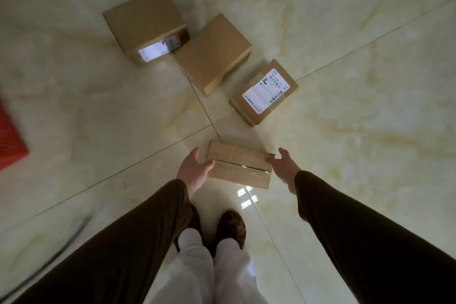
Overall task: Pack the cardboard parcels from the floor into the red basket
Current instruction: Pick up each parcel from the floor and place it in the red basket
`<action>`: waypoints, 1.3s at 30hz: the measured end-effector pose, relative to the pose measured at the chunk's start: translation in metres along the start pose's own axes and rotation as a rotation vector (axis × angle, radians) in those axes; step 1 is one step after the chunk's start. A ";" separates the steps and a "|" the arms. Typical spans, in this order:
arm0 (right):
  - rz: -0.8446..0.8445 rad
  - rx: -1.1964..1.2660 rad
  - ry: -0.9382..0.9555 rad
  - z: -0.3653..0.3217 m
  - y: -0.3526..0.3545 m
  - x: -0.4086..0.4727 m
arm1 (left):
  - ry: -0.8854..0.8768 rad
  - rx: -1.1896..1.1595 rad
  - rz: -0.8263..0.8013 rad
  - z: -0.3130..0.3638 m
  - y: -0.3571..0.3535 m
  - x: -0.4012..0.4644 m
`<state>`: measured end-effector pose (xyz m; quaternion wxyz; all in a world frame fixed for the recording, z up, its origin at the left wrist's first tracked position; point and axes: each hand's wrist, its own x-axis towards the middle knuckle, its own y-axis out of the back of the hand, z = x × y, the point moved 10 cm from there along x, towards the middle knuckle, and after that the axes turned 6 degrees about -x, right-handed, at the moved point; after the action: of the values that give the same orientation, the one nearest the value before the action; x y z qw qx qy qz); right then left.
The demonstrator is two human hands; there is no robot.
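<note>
Several cardboard parcels lie on the tiled floor. The nearest, a flat taped parcel (238, 165), lies just ahead of my feet. My left hand (195, 169) is open at its left end and my right hand (283, 164) is open at its right end, fingertips at the parcel's edges, neither one closed on it. Beyond it lies a parcel with a white shipping label (265, 92), then a plain parcel (213, 53), and farthest a larger parcel (145, 23) with a label on its side. A corner of the red basket (9, 140) shows at the left edge.
The floor is glossy pale marble tile with dark grout lines. My feet in dark slippers (230, 227) and white trousers stand just behind the nearest parcel. A dark streak (74, 237) lies on the floor at the lower left.
</note>
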<state>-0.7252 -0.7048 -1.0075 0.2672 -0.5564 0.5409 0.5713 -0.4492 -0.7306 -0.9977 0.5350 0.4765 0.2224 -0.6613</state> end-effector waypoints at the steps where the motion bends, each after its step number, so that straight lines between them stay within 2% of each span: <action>1: -0.018 0.006 -0.021 0.005 -0.004 0.006 | 0.008 0.005 -0.002 -0.004 -0.003 0.007; 8: -0.067 0.104 -0.081 0.023 -0.024 0.022 | 0.072 0.006 -0.129 -0.022 -0.027 0.027; 14: 0.040 0.175 0.053 -0.013 -0.012 -0.009 | -0.063 -0.118 -0.006 0.008 0.007 -0.003; 18: 0.052 0.168 0.161 -0.060 -0.013 -0.055 | -0.128 -0.189 0.145 0.033 0.061 -0.039; 26: 0.075 0.117 0.403 -0.162 -0.053 -0.175 | -0.190 -0.305 0.299 0.048 0.186 -0.121; 34: 0.001 0.050 0.486 -0.237 -0.159 -0.260 | -0.208 -0.396 0.415 0.011 0.324 -0.183; 39: 0.001 -0.019 0.509 -0.271 -0.243 -0.298 | -0.229 -0.497 0.416 -0.032 0.405 -0.210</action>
<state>-0.3396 -0.7987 -0.7542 0.1169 -0.6844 0.5858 0.4180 -0.0694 -0.7338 -0.7423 0.7797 0.2893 0.2135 -0.5127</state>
